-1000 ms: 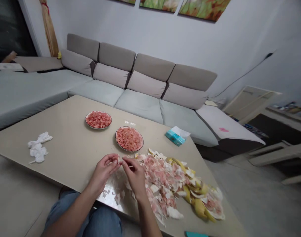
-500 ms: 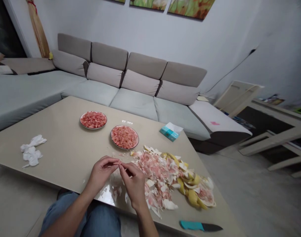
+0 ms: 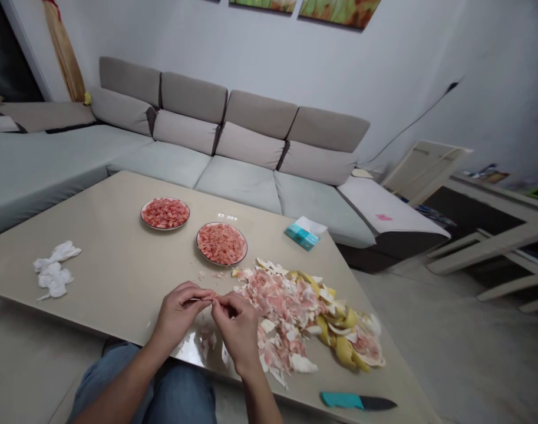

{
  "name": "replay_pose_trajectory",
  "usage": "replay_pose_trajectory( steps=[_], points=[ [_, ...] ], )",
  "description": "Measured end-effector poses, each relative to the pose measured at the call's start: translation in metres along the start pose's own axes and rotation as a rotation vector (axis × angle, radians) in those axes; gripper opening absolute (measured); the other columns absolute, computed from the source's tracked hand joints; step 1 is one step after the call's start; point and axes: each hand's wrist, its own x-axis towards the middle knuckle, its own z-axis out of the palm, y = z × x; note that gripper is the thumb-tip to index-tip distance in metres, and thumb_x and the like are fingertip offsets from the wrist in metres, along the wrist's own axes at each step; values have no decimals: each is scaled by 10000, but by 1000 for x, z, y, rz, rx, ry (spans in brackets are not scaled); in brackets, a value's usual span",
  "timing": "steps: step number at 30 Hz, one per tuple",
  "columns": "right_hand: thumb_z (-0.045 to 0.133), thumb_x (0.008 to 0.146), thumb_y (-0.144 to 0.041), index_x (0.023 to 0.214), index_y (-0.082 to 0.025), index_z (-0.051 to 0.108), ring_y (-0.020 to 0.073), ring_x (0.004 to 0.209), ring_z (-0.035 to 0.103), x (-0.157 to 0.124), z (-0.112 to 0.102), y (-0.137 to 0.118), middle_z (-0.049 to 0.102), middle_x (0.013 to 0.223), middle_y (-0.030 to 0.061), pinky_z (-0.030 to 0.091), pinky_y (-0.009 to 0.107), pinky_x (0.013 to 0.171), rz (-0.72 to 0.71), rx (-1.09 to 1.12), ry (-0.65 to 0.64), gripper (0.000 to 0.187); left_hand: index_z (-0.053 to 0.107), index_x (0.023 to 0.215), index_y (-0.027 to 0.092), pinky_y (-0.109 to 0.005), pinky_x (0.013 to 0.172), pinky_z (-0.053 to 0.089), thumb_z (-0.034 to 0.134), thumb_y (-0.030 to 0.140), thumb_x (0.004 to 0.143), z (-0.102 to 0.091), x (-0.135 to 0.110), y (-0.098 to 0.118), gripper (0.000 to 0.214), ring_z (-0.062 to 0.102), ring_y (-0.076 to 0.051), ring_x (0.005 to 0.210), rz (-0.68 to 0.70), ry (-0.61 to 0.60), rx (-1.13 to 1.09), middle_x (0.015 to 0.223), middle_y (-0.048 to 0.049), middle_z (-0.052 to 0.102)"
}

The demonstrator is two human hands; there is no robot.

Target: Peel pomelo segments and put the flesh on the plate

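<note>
My left hand [image 3: 179, 311] and my right hand [image 3: 237, 325] meet fingertip to fingertip above the near edge of the beige table [image 3: 118, 259], both pinched on a small piece of pink fruit [image 3: 212, 296]. Right of my hands lies a wide heap of pink and white membrane scraps [image 3: 281, 306] with yellow rind pieces [image 3: 339, 344] at its right end. Two plates of peeled pink fruit flesh stand beyond: the nearer plate [image 3: 221, 243] and the farther plate [image 3: 165, 213].
A knife with a teal handle [image 3: 357, 401] lies at the table's near right edge. Crumpled white tissues [image 3: 53, 270] rest at the left, a teal tissue pack [image 3: 304, 233] at the far right. A grey sofa [image 3: 233, 153] wraps behind the table. My knees are under the near edge.
The view has swung right and down, bringing the knife into sight. My hands stayed together at the table edge, fingertips closing tighter on the small fruit piece.
</note>
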Motion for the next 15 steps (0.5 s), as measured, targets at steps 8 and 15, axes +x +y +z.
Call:
replay_pose_trajectory(
  steps=[8, 15],
  points=[
    [592, 681, -207, 544, -151, 575, 85, 468, 349, 3, 3, 8, 417, 485, -58, 284, 211, 462, 218, 182, -29, 149, 767, 809, 211, -239, 694, 509, 727, 197, 718, 0, 0, 2, 100, 646, -166, 758, -60, -26, -24, 777, -46, 683],
    [605, 703, -290, 638, -138, 637, 89, 478, 383, 5, -3, 8, 492, 510, -39, 318, 214, 485, 289, 296, -73, 168, 721, 889, 154, -268, 793, 534, 789, 243, 659, 7, -1, 3, 256, 660, -162, 823, -461, -21, -500, 890, -63, 708]
  ],
)
